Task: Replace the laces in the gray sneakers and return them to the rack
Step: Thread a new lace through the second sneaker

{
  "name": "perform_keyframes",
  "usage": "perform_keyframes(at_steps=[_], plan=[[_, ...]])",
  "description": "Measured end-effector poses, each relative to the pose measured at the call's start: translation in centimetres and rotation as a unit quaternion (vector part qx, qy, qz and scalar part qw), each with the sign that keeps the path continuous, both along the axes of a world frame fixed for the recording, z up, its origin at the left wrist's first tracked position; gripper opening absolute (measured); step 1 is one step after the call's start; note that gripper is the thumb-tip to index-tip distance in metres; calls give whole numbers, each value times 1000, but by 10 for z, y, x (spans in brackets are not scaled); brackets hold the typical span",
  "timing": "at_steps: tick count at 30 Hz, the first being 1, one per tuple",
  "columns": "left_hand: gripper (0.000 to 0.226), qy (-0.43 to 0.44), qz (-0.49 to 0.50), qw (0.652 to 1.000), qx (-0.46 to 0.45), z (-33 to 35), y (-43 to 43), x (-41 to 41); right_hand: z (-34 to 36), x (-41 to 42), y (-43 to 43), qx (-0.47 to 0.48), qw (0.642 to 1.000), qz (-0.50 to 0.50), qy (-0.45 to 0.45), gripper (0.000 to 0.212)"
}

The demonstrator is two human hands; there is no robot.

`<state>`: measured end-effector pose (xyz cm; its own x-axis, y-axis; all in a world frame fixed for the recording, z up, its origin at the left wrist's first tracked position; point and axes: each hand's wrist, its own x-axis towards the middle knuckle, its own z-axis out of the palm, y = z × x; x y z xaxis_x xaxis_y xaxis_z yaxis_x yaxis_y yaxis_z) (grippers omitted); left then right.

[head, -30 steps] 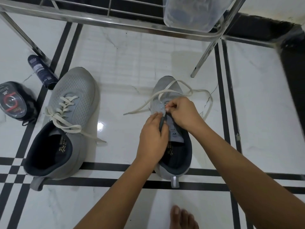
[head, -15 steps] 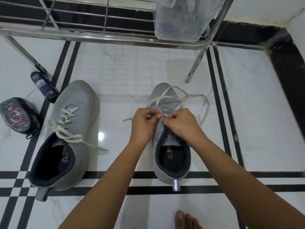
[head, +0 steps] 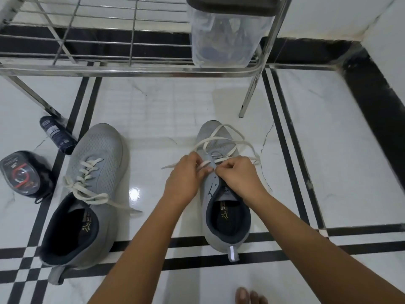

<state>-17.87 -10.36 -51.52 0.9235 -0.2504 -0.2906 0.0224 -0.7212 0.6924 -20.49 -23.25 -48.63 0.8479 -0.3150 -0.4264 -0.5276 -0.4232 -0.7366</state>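
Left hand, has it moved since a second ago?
Yes. Against the sneaker being laced, the left hand slid from over its tongue leftward and toeward, now pinching the lace.

setting: a home, by the look of it an entry or hall corner. evidence: glossy white marble floor [head: 175,106] with black inlay bands. black skirting [head: 372,88] under a white wall [head: 328,16]. steel wire rack [head: 131,70] stands on the floor, with a clear lidded box [head: 223,36] on its shelf. laced sneaker [head: 94,172] and second sneaker [head: 213,185] sit on the floor before it, a dark bottle [head: 58,134] beside them. bare foot [head: 249,296] at the bottom edge.
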Motion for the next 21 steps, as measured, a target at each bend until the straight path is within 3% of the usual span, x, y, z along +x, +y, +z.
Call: perform_keyframes(at_steps=[2, 4, 5, 6, 7, 8, 9, 10, 11, 12, 13, 14, 16, 18, 19, 21], plan=[[18, -45, -2, 999, -13, -1, -6, -2, 0, -1, -1, 3, 1000, -1, -1, 14], [10, -33, 92, 977, -190, 11, 1, 1, 0, -2, -3, 12, 1000, 0, 3, 11], [19, 24, 195, 915, -352, 24, 8, 5, 0, -2, -4, 22, 1000, -1, 7, 11], [27, 92, 276, 799, -527, 39, 17, 9, 0, -2, -5, 32, 999, -7, 10, 10], [32, 143, 308, 700, -629, 48, 27, 12, 0, -1, -5, 38, 999, -14, 12, 10], [33, 166, 326, 679, -637, 54, 35, 15, 0, -2, -5, 38, 999, -18, 13, 12], [32, 163, 328, 749, -552, 55, 38, 20, 0, -1, -4, 35, 999, -19, 13, 14], [26, 145, 292, 859, -395, 51, 37, 22, -1, -1, -3, 30, 999, -19, 12, 15], [21, 123, 214, 945, -213, 46, 34, 21, -1, -1, -2, 25, 999, -17, 11, 16], [26, 103, 118, 985, -74, 39, 28, 17, 0, -1, -2, 21, 1000, -14, 11, 16], [32, 88, 25, 996, 6, 28, 20, 12, 0, -1, -2, 19, 1000, -13, 10, 15], [30, 62, -41, 996, 46, 19, 11, 8, 0, -1, -2, 18, 1000, -12, 8, 15], [14, -10, -49, 997, 53, 17, 3, 2, 1, -2, -3, 16, 1000, -12, 7, 14], [16, -1, 30, 994, -108, 23, 11, 3, 1, -2, -4, 19, 1000, -13, 8, 13], [19, 40, 103, 959, -259, 31, 21, 6, 0, -2, -5, 25, 1000, -15, 11, 12], [21, 111, 226, 790, -559, 48, 46, 15, 0, -3, -6, 42, 999, -29, 17, 11]])
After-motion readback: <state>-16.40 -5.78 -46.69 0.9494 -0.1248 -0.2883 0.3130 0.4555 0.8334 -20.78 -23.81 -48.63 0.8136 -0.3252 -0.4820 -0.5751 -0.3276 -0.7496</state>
